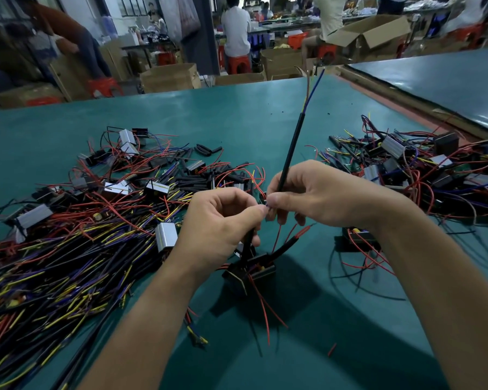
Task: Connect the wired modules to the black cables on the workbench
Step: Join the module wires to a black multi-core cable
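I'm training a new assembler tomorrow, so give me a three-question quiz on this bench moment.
1. True or false: the long black sheathed cable sticks up out of the right hand.
2. What colour is the flat workbench surface? A red, B teal-green, C white.
3. Fill in: the left hand holds a lead from the small black boxy ___ below it.
Key: 1 true; 2 B; 3 module.
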The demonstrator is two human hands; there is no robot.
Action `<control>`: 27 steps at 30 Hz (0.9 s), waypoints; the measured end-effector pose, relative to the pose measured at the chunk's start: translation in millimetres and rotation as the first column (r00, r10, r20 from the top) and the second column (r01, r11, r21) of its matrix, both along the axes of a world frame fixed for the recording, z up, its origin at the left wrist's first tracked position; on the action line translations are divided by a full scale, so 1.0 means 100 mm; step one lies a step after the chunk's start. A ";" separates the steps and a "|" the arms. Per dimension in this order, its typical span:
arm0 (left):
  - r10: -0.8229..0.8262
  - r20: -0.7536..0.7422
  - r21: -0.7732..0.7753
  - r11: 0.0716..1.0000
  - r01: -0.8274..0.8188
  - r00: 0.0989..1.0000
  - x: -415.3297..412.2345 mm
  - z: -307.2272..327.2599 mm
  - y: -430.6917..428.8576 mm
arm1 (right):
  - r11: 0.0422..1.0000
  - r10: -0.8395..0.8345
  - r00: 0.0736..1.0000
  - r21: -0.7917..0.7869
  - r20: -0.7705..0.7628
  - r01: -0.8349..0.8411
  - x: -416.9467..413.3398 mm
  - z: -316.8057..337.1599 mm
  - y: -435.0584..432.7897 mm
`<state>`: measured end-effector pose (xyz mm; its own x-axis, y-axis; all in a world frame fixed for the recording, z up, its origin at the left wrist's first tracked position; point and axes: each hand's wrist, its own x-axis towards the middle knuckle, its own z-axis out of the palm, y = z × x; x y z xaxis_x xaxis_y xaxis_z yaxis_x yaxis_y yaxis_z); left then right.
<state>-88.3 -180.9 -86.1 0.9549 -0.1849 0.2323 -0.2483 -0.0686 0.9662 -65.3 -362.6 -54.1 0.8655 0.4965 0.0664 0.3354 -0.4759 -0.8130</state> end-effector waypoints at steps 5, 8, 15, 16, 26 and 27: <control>0.054 0.096 0.090 0.994 -0.062 0.994 0.00 -0.01 -0.01 | 0.999 -0.009 1.000 -0.045 0.018 0.010 0.00 0.01 0.02; 0.096 0.195 0.181 0.975 -0.132 0.976 0.00 -0.03 -0.03 | 0.995 -0.053 0.998 -0.085 -0.014 0.052 0.03 -0.04 0.06; 0.148 0.407 0.318 0.902 -0.292 0.901 0.00 -0.04 -0.02 | 0.993 -0.101 0.993 -0.054 0.064 0.105 0.03 -0.08 0.13; 0.151 0.409 0.316 0.901 -0.295 0.900 0.00 -0.04 -0.01 | 0.993 -0.108 0.991 -0.037 0.076 0.111 0.04 -0.08 0.14; 0.058 -0.044 0.055 0.997 -0.056 0.997 0.01 0.02 0.01 | 0.996 -0.087 0.983 0.026 0.160 0.083 0.00 -0.04 0.10; 0.037 -0.097 0.021 0.999 -0.035 0.995 0.02 0.03 0.03 | 0.996 -0.085 0.983 0.029 0.160 0.081 0.00 -0.03 0.11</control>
